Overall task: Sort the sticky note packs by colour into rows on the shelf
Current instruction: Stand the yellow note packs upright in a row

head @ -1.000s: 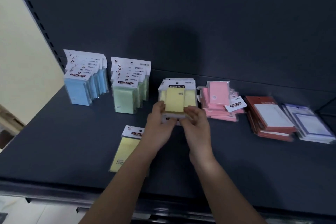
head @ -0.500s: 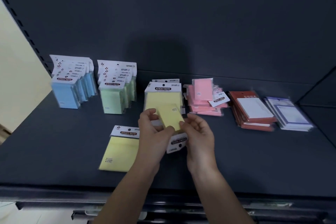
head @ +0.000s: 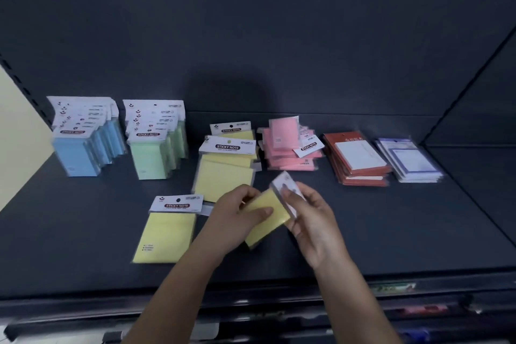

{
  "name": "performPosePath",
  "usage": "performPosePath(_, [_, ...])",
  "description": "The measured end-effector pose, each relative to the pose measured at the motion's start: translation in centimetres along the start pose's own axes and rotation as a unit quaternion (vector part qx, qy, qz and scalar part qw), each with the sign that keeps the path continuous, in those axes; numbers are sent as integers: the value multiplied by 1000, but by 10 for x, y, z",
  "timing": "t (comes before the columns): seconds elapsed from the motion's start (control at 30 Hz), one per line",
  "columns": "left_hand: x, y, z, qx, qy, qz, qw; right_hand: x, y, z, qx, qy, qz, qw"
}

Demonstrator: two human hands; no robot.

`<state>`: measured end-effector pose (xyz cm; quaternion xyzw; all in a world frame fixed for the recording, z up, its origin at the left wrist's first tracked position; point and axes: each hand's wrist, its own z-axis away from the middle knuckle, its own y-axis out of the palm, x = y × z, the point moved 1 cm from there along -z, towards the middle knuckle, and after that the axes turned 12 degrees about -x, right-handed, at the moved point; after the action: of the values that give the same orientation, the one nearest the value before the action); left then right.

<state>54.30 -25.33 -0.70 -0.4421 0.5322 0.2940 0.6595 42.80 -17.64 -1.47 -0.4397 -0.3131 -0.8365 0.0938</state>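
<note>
Both my hands hold one yellow sticky note pack (head: pixel 269 220) above the front middle of the dark shelf (head: pixel 83 232). My left hand (head: pixel 237 215) grips its yellow body, thumb on top. My right hand (head: pixel 310 218) pinches its white header end. Behind them several yellow packs (head: pixel 224 170) lie in a loose pile. Another yellow pack (head: pixel 167 232) lies flat at front left. A row of blue packs (head: pixel 81 145) stands at far left, with a row of green packs (head: pixel 153 148) beside it. Pink packs (head: pixel 287 148) lie heaped right of the yellow pile.
Red-backed note pads (head: pixel 360 162) and blue-bordered pads (head: pixel 410 162) lie stacked at the right. The shelf's dark back panel (head: pixel 251 36) rises behind everything. Its front edge (head: pixel 251 290) runs below my forearms, with lower shelving underneath.
The yellow pack came away from the pile toward me and turned, its white header now pointing right. My hands moved lower and nearer with it.
</note>
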Motion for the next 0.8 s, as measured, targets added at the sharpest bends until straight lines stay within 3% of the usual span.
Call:
performPosePath(0.1, [2,11,3,-39,-41,68,996,2,-9,1,-20,-1,-15,1000])
performPosePath(0.27, [5,29,12,3,-14,27,1000,3,-20,-1,-24,-105,132,985])
performPosePath(0.37, [13,36,9,-32,42,-54,997,1,-30,-7,-33,-191,284,939])
performPosePath(0.47, [22,45,11,-27,91,-164,982,-1,-37,-10,-40,-276,436,856])
performPosePath(0.57, [23,57,15,-1,119,-224,967,4,-37,-13,-59,-344,489,800])
performPosePath(0.8, [17,94,12,-14,131,-237,963,16,-42,-29,-106,-348,509,780])
